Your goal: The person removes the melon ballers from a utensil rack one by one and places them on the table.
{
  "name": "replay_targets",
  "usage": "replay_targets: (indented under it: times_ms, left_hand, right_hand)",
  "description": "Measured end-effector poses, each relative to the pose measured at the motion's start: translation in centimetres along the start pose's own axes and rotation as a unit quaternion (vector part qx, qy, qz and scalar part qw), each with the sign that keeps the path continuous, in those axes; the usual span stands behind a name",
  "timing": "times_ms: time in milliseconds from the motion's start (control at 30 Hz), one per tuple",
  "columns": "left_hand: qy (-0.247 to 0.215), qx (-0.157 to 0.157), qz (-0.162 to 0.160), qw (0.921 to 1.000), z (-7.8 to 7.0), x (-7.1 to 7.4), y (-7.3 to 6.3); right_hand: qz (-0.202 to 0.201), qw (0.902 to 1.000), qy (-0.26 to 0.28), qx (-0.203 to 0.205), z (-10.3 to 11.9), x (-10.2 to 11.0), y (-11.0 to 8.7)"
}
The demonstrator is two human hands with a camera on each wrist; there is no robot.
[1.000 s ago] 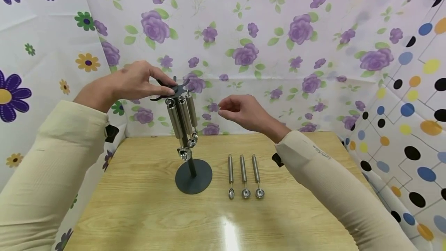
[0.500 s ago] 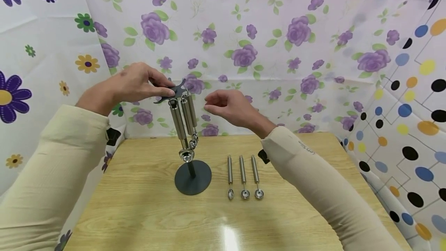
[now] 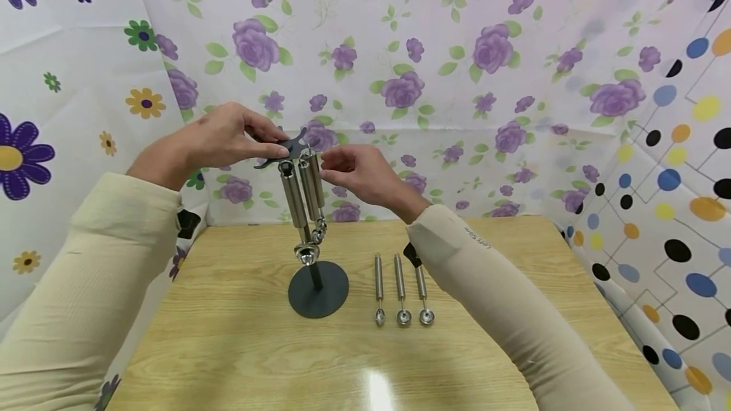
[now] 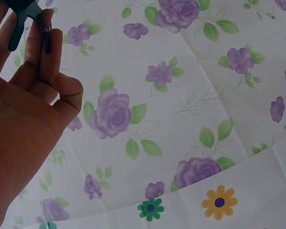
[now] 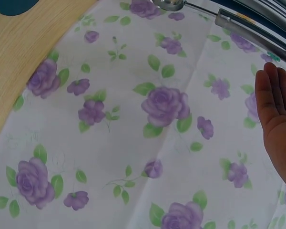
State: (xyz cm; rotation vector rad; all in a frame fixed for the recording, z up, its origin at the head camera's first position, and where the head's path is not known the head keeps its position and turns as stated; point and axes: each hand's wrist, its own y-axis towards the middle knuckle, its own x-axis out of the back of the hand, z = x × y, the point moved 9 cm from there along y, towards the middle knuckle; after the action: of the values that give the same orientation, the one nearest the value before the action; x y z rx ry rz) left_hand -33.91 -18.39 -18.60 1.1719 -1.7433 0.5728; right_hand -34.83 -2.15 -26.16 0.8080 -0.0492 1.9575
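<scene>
My left hand [image 3: 225, 135] pinches the dark hooked top [image 3: 292, 148] of an upright stand between thumb and fingers. In the left wrist view a dark hook [image 4: 20, 28] passes in front of those fingers. Three steel-handled scoops [image 3: 294, 198] hang from the stand's hooks with their heads down. The largest cup is in front, and smaller heads [image 3: 320, 231] hang behind it. My right hand [image 3: 360, 173] holds nothing, its fingertips right at the rightmost hanging handle. In the right wrist view the palm [image 5: 281, 133] is just below that handle [image 5: 257, 36], with fingers nearly straight.
The round dark base [image 3: 318, 290] stands on the wooden table [image 3: 240, 347]. To its right three scoops lie in a row: one with an oval head [image 3: 379, 317] and two with round heads [image 3: 404, 317]. Patterned cloth walls [image 3: 434, 138] enclose the back and sides.
My right hand has moved left, from apart in the air to beside the hanging scoops. The stand's top has turned slightly under my left hand, and the hanging scoops have shifted a little right.
</scene>
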Motion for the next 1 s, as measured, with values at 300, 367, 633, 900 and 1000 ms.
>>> replay_targets:
  times_ms: [300, 367, 633, 900, 1000]
  left_hand:
    - [-0.009, -0.007, -0.003, 0.9999, 0.0, -0.1, 0.0]
    - [-0.011, -0.009, -0.003, 0.9999, 0.0, 0.0, 0.0]
    - [-0.02, -0.001, -0.002, 0.9998, 0.1, 0.0, -0.1]
    - [-0.021, -0.003, -0.003, 0.9998, 0.2, 0.0, 0.0]
    - [-0.024, -0.004, 0.0, 0.9997, 0.2, -0.1, 0.0]
  right_hand:
    - [0.019, 0.9994, 0.019, 0.02, 0.5, -1.4, 0.7]
    - [0.019, 0.9995, 0.016, 0.017, 0.6, -1.5, 0.8]
    - [0.015, 0.9999, 0.001, 0.008, 0.7, -1.6, 0.9]
    - [0.006, 0.9999, 0.009, 0.001, 0.5, -1.3, 0.9]
    - [0.0, 1.0, 0.007, 0.002, 0.5, -1.2, 0.9]
